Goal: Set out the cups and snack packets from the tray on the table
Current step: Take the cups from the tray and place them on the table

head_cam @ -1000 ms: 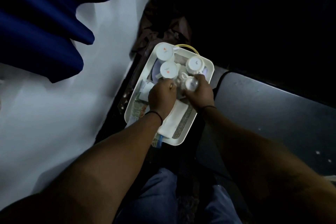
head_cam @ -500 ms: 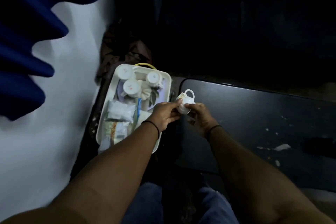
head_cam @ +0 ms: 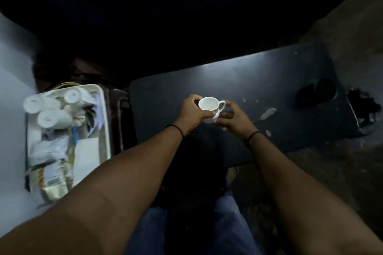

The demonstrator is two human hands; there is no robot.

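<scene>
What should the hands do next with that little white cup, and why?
Probably lower the white cup and stand it on the dark table. The left hand holds it mouth up over the tabletop, the right hand beside its base. More cups and packets wait in the tray.

Tray: left of frame, beside the table's left end
Cups: 3 at the tray's far end
Snack packets: tray's near end
Table: centre to right
Held cup: centre, between both hands, over the table
</scene>
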